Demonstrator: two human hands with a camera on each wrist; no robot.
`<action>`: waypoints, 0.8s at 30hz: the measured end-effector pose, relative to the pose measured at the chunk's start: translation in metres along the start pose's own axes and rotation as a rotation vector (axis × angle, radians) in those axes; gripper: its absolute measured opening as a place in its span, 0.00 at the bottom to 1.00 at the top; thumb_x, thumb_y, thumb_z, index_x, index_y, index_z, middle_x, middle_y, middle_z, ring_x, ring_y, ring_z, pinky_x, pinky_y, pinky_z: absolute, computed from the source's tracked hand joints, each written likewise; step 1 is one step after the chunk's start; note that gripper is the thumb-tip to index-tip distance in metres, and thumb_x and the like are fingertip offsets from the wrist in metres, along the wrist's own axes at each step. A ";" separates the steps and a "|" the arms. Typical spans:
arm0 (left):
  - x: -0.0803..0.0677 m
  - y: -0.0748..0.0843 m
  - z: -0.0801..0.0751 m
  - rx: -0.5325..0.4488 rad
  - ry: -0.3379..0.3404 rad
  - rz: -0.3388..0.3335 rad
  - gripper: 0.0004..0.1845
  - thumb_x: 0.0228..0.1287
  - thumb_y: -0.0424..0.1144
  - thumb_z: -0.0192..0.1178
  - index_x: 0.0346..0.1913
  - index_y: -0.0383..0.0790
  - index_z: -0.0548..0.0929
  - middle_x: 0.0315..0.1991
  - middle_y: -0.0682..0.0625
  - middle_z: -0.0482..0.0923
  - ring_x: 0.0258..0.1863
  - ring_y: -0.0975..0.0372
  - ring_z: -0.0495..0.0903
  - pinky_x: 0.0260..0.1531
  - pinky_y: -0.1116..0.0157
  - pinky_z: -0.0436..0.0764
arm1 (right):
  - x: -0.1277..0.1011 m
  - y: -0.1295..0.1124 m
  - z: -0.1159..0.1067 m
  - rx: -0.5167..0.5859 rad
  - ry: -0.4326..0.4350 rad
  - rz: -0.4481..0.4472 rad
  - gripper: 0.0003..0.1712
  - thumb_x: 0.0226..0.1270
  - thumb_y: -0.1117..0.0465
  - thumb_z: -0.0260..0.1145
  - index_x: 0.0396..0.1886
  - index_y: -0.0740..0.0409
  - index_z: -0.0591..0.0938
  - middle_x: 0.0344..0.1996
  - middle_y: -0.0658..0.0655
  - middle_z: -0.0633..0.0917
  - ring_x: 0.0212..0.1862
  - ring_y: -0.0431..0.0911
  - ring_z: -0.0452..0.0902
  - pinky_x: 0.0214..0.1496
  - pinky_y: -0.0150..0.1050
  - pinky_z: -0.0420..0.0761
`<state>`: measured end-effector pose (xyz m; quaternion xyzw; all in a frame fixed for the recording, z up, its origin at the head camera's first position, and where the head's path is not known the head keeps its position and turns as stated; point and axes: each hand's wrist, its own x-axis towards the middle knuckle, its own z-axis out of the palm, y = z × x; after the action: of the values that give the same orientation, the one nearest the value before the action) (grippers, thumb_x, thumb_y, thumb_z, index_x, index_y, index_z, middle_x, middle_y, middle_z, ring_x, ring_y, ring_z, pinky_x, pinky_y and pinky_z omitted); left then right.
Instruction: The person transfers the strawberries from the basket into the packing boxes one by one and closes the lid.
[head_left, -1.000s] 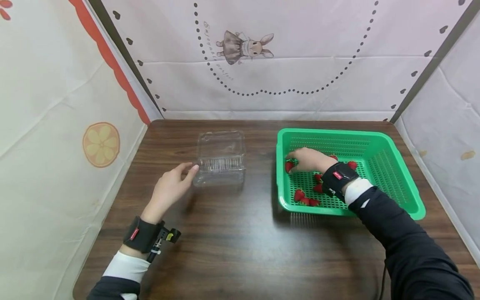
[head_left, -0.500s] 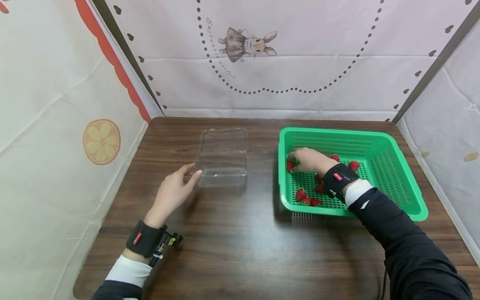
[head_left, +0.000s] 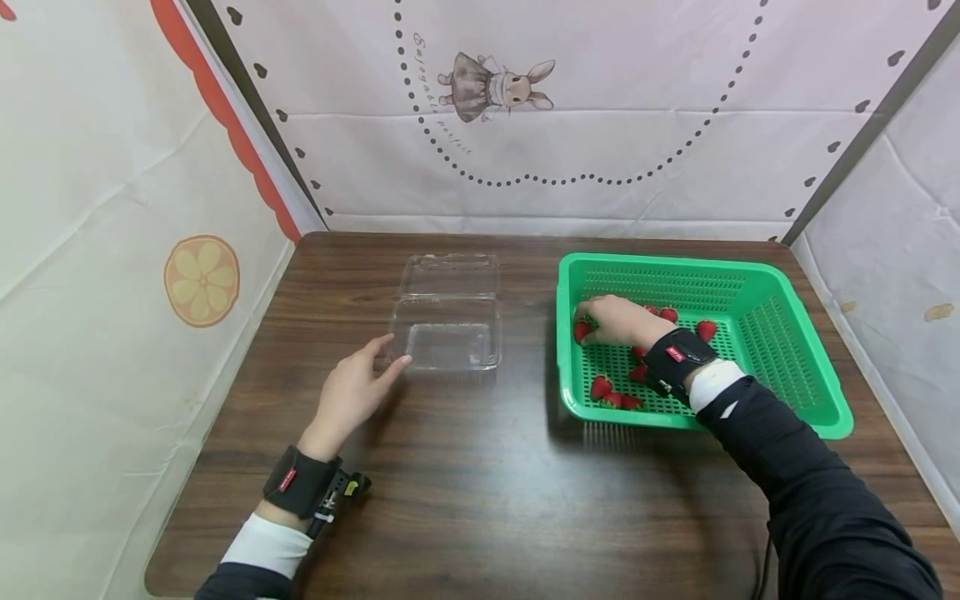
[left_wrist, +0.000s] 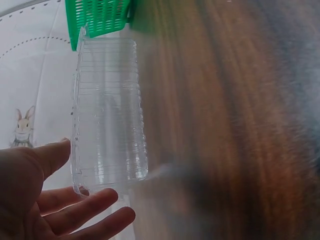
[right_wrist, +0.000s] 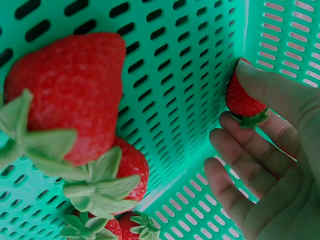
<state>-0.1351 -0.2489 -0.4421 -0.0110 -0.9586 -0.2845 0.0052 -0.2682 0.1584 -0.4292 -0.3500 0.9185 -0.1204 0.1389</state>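
A clear plastic clamshell box [head_left: 453,343] lies open on the brown table [head_left: 480,483], its lid [head_left: 452,275] flat behind it. My left hand [head_left: 386,357] is at the box's near left corner with straight fingers and holds nothing; in the left wrist view the left hand [left_wrist: 75,210] is spread beside the box [left_wrist: 107,125]. My right hand [head_left: 594,325] reaches into the green basket [head_left: 795,367]. In the right wrist view, that hand [right_wrist: 260,115] pinches a small strawberry [right_wrist: 240,102] between thumb and fingers against the basket wall [right_wrist: 190,75].
Several more strawberries [head_left: 615,396] lie on the basket floor, with others [head_left: 705,330] behind my right wrist. One big strawberry [right_wrist: 65,95] lies near the held one. Cloth walls close the table on three sides.
The box's lid has swung back from half raised to flat on the table. My left hand drew a little toward me. The right hand stayed at the same strawberry.
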 end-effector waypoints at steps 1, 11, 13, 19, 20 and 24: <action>-0.001 -0.001 0.002 0.009 0.003 0.001 0.36 0.74 0.58 0.56 0.72 0.35 0.69 0.56 0.33 0.81 0.51 0.43 0.83 0.47 0.43 0.81 | 0.000 -0.001 0.000 0.000 0.000 0.003 0.20 0.64 0.63 0.74 0.53 0.65 0.83 0.50 0.63 0.85 0.55 0.59 0.79 0.57 0.54 0.78; -0.004 -0.001 0.006 0.037 0.045 0.020 0.34 0.73 0.55 0.59 0.71 0.35 0.71 0.54 0.33 0.82 0.48 0.44 0.85 0.43 0.44 0.82 | 0.000 0.000 0.000 0.008 0.000 0.007 0.21 0.65 0.62 0.74 0.55 0.65 0.83 0.52 0.63 0.85 0.56 0.59 0.79 0.57 0.54 0.78; -0.004 0.000 0.006 0.040 0.045 0.019 0.34 0.73 0.55 0.59 0.71 0.35 0.71 0.54 0.33 0.82 0.48 0.44 0.85 0.42 0.43 0.82 | 0.000 0.000 0.000 0.008 0.000 0.006 0.21 0.64 0.62 0.74 0.55 0.65 0.83 0.51 0.63 0.85 0.56 0.58 0.80 0.57 0.54 0.79; -0.005 -0.002 0.006 0.046 0.044 0.015 0.34 0.73 0.56 0.59 0.71 0.35 0.71 0.54 0.34 0.82 0.49 0.44 0.85 0.43 0.43 0.82 | -0.001 -0.001 -0.001 -0.017 -0.001 0.009 0.17 0.63 0.61 0.75 0.50 0.62 0.85 0.45 0.59 0.87 0.49 0.54 0.82 0.52 0.52 0.81; -0.005 -0.003 0.006 0.048 0.044 0.018 0.34 0.73 0.56 0.59 0.71 0.35 0.71 0.54 0.34 0.82 0.49 0.44 0.85 0.43 0.43 0.82 | -0.002 -0.001 -0.002 -0.021 -0.003 0.015 0.17 0.62 0.61 0.75 0.49 0.61 0.85 0.43 0.58 0.87 0.47 0.53 0.82 0.51 0.51 0.81; -0.005 -0.003 0.007 0.060 0.053 0.032 0.35 0.73 0.57 0.58 0.71 0.36 0.71 0.54 0.34 0.83 0.48 0.45 0.85 0.40 0.44 0.83 | -0.006 0.001 -0.011 -0.029 0.001 0.049 0.16 0.62 0.58 0.76 0.47 0.59 0.85 0.43 0.58 0.87 0.47 0.53 0.82 0.49 0.52 0.82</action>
<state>-0.1300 -0.2479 -0.4499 -0.0187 -0.9659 -0.2557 0.0355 -0.2681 0.1640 -0.4185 -0.3291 0.9286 -0.1040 0.1362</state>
